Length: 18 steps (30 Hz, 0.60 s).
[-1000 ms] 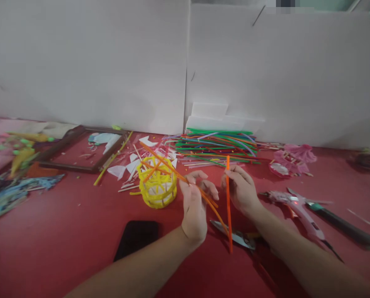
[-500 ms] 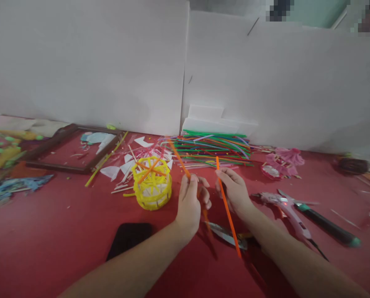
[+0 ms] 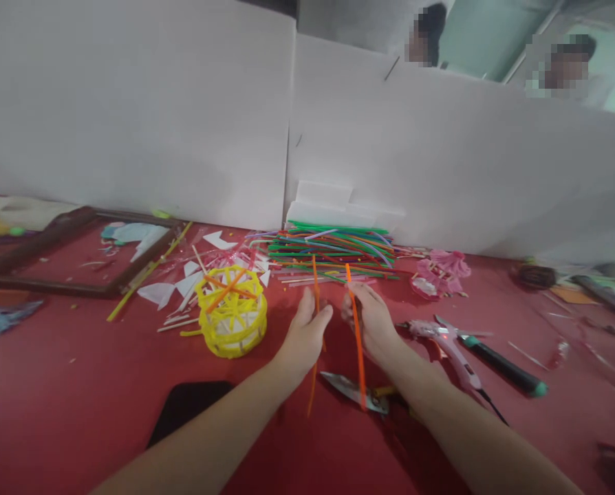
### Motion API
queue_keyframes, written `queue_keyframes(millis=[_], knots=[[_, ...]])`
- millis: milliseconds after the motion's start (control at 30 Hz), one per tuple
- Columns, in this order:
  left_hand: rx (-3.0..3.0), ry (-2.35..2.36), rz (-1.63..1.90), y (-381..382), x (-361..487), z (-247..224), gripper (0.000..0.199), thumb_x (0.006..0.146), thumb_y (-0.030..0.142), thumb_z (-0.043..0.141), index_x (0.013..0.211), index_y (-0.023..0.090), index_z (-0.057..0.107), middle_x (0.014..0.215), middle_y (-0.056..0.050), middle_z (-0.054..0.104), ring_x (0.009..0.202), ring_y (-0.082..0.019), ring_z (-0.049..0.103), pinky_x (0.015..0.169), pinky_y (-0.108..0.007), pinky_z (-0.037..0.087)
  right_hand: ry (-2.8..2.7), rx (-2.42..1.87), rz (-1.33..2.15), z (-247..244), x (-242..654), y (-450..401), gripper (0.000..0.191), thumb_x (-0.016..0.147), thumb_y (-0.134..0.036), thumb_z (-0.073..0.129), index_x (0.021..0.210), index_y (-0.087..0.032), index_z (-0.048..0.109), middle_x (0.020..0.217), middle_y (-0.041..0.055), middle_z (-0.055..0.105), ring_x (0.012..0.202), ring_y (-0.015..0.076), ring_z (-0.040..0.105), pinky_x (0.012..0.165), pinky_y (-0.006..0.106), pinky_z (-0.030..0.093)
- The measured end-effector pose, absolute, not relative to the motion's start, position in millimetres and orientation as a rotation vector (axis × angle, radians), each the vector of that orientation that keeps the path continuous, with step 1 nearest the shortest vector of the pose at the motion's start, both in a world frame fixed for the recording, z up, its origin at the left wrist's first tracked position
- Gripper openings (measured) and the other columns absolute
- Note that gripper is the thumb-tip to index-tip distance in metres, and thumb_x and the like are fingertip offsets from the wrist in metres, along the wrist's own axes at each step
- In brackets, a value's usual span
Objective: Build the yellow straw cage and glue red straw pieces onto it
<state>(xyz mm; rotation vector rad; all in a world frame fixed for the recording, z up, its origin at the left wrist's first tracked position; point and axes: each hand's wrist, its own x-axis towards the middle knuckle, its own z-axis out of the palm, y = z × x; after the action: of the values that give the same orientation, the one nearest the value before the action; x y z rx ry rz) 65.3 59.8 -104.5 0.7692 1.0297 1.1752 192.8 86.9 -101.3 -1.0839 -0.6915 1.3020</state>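
"Head cam: grip?"
"R hand [image 3: 370,317] pinching orange stem [image 3: 358,330], approx upright. L hand [image 3: 301,337] has thin stem [image 3: 316,271] btwn thumb & fingers, grip partly hidden."
"Rest?"
"Blade [image 3: 342,386] near, basket [image 3: 234,345] left, glue gun [image 3: 457,352] right, stem pile [image 3: 333,249] far; all on red tbl [image 3: 80,405]."

Orange strips [image 3: 358,323] look matt; yellow basket [image 3: 234,339], rough and matt. Worktop [image 3: 106,392] appears smooth with faint sheen; grey blade [image 3: 344,387] is metal, glue gun [image 3: 457,353] plastic.
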Motion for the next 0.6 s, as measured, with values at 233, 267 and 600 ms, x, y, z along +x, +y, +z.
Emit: queue_keyframes(millis=[233, 267, 600], knots=[[1.475, 1.107, 1.244, 46.2, 60.6, -97.1, 0.039, 0.079, 0.028, 0.067, 0.117, 0.022, 0.067, 0.139, -0.011, 0.058, 0.139, -0.03, 0.04, 0.116, -0.048, 0.022, -0.748, -1.068, 1.272, -79.7, 194.6, 77.8, 0.029, 0.064, -0.037, 0.08, 0.068, -0.02, 0.056, 0.049, -0.0079, 0.049, 0.042, 0.0063, 0.042, 0.039, 0.018, 0.032], [1.455, 1.069, 1.212, 45.9, 60.7, -95.4, 0.031, 0.08, 0.028, 0.067, 0.11, 0.024, 0.071, 0.126, -0.01, 0.067, 0.127, -0.03, 0.052, 0.112, -0.046, 0.03, -0.788, -1.077, 1.271, -76.1, 194.5, 76.4, 0.028, 0.065, -0.037, 0.08, 0.068, -0.02, 0.058, 0.05, -0.0074, 0.05, 0.043, 0.0065, 0.042, 0.038, 0.018, 0.031], [0.709, 0.859, 1.123, 51.1, 67.7, -92.2, 0.03, 0.084, 0.045, 0.059, 0.098, 0.018, 0.061, 0.067, 0.0, 0.069, 0.042, -0.01, 0.053, 0.044, -0.022, 0.04, -1.431, -1.235, 1.066, -65.5, 197.8, 91.1, 0.028, 0.073, -0.045, 0.074, 0.07, -0.02, 0.063, 0.057, -0.005, 0.056, 0.045, 0.0074, 0.041, 0.041, 0.02, 0.032]])
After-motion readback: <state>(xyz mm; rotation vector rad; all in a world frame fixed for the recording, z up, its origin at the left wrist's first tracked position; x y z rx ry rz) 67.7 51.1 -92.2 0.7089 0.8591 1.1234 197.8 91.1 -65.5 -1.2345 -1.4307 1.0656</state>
